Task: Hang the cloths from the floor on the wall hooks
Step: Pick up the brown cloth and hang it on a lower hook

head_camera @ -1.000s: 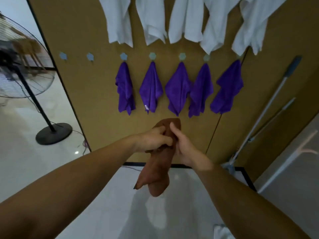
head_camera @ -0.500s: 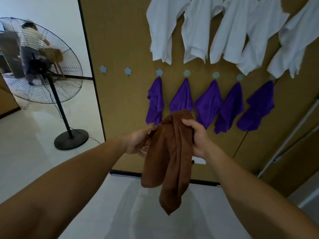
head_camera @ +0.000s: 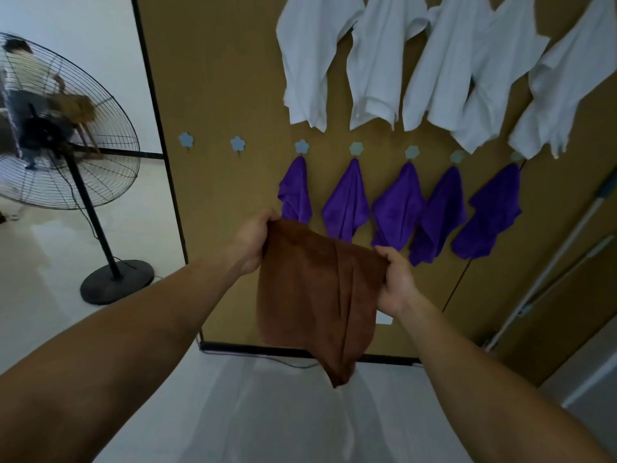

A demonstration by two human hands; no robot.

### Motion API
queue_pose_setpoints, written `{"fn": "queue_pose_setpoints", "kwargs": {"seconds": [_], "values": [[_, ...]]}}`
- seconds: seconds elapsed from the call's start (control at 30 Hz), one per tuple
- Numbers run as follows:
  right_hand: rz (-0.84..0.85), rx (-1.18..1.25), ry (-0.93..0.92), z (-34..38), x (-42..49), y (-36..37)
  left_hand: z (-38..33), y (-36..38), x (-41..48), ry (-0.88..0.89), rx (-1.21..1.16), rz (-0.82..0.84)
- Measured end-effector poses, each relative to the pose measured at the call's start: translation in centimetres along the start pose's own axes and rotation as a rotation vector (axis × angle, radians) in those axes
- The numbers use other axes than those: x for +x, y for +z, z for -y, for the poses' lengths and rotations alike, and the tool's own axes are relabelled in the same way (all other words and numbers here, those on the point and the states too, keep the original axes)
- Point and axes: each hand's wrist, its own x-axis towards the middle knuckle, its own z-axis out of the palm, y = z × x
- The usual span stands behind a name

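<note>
A brown cloth (head_camera: 310, 295) hangs spread between my two hands in front of the tan wall. My left hand (head_camera: 252, 242) grips its upper left corner and my right hand (head_camera: 395, 279) grips its upper right edge. On the wall is a row of flower-shaped hooks. Two hooks at the left, one (head_camera: 186, 139) and the other (head_camera: 237, 144), are bare. Several purple cloths (head_camera: 347, 202) hang from the hooks to the right. Above them hang several white cloths (head_camera: 377, 61).
A black standing fan (head_camera: 66, 128) stands on the floor at the left, its round base (head_camera: 117, 282) near the wall's edge. Mop handles (head_camera: 551, 272) lean on the wall at the right. Pale tiled floor (head_camera: 283, 412) lies below.
My hands have moved apart and spread the brown cloth from a bunched fold into a wide sheet. The view has tilted up and shifted left, so the bare hooks sit nearer the middle.
</note>
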Motion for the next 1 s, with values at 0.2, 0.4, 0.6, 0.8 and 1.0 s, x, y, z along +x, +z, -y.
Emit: {"fn": "queue_pose_setpoints", "kwargs": {"seconds": [0.2, 0.4, 0.6, 0.8, 1.0], "values": [[0.101, -0.069, -0.001, 3.8, 4.0, -1.0, -2.8, -2.7, 2.5, 0.123, -0.032, -0.276], [0.302, -0.121, -0.088, 8.9, 7.3, -0.3, -5.8, -3.6, 5.7, 0.284, -0.014, -0.343], [0.254, -0.344, 0.04, 8.8, 10.7, -0.8, -6.6, -5.3, 8.3, 0.281, 0.067, -0.354], [0.16, -0.122, -0.118, 8.7, 13.4, 2.3, -6.7, -7.0, 9.9, 0.205, 0.017, -0.376], [0.176, -0.222, -0.219, 7.7, 14.2, 5.0, -7.7, -11.0, 11.0, -0.058, 0.112, -0.271]]}}
